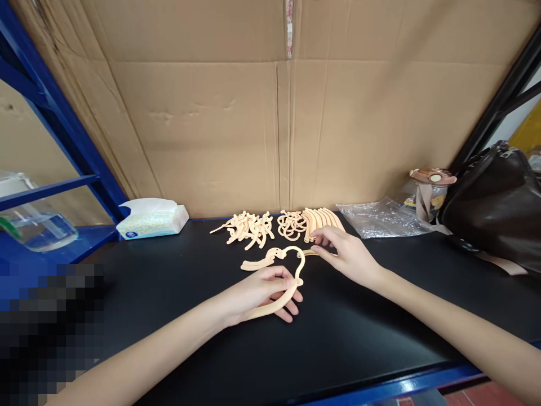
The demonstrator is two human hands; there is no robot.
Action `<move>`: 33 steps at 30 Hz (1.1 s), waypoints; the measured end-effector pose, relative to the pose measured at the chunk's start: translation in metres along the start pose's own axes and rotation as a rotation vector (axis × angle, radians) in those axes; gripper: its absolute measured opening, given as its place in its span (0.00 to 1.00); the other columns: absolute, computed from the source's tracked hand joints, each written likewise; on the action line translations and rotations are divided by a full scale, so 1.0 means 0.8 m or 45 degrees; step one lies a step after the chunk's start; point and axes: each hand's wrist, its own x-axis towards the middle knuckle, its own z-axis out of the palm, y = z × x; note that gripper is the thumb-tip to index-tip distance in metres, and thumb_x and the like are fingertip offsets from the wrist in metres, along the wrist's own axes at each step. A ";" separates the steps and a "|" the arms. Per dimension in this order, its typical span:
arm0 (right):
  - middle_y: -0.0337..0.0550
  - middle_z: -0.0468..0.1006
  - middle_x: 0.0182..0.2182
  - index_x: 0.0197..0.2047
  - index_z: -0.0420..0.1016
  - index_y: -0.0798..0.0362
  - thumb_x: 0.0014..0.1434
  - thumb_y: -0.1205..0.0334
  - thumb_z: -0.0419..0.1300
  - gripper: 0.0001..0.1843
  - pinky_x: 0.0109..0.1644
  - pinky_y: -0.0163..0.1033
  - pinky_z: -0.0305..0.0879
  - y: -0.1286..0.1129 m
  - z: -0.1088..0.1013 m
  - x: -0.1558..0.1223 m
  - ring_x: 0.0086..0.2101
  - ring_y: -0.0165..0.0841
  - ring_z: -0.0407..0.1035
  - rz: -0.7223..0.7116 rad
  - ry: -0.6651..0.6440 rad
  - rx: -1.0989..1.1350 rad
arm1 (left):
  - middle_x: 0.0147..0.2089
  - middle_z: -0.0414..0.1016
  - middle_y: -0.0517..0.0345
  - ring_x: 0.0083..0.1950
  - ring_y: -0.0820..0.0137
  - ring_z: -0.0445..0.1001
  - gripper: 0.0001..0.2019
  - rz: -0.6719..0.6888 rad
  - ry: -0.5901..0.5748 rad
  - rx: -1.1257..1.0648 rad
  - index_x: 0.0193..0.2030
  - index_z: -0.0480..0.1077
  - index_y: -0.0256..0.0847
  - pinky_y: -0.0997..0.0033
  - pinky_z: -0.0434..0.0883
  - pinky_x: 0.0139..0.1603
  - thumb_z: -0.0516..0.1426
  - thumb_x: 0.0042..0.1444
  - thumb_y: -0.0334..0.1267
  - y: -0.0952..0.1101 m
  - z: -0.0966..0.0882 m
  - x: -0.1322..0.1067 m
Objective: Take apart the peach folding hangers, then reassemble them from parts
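My left hand is closed around a peach-coloured plastic hanger arm, with a curved hanger hook at its upper end. My right hand reaches to the front of a row of similar hanger arms. Its thumb and fingertips are at another hanger arm, whose far part is hidden by the hand. Behind my left hand, more joined hanger pieces lie on the black tabletop.
A jumbled heap of short hanger pieces lies at the back, beside a pile of loose hooks. A tissue pack is at the left. Clear plastic wrapping, a drinking bottle and a dark bag stand at the right.
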 end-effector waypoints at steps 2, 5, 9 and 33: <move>0.42 0.74 0.41 0.42 0.70 0.50 0.63 0.59 0.53 0.07 0.43 0.41 0.67 0.005 0.000 0.003 0.41 0.35 0.70 -0.008 -0.048 -0.198 | 0.38 0.74 0.53 0.37 0.69 0.76 0.14 -0.020 -0.054 -0.090 0.37 0.65 0.36 0.61 0.74 0.42 0.61 0.54 0.44 -0.001 -0.006 0.000; 0.44 0.74 0.42 0.42 0.73 0.51 0.63 0.57 0.54 0.10 0.43 0.43 0.68 0.010 0.003 0.003 0.42 0.37 0.71 -0.023 -0.142 -0.359 | 0.38 0.74 0.53 0.37 0.68 0.76 0.13 -0.044 -0.130 -0.133 0.39 0.66 0.36 0.58 0.73 0.46 0.62 0.54 0.42 -0.002 -0.012 0.001; 0.45 0.74 0.40 0.43 0.75 0.50 0.62 0.55 0.54 0.12 0.42 0.42 0.68 0.012 0.008 0.000 0.40 0.37 0.71 -0.047 -0.217 -0.419 | 0.38 0.74 0.53 0.38 0.68 0.76 0.14 -0.021 -0.106 -0.156 0.42 0.66 0.37 0.60 0.73 0.45 0.62 0.53 0.41 0.000 -0.012 0.002; 0.36 0.68 0.29 0.45 0.56 0.48 0.68 0.62 0.38 0.09 0.34 0.34 0.60 -0.014 0.010 -0.010 0.27 0.29 0.63 -0.098 -0.310 0.189 | 0.39 0.70 0.54 0.33 0.73 0.73 0.12 0.053 0.169 -0.199 0.42 0.66 0.36 0.66 0.76 0.37 0.61 0.54 0.39 0.006 -0.003 0.006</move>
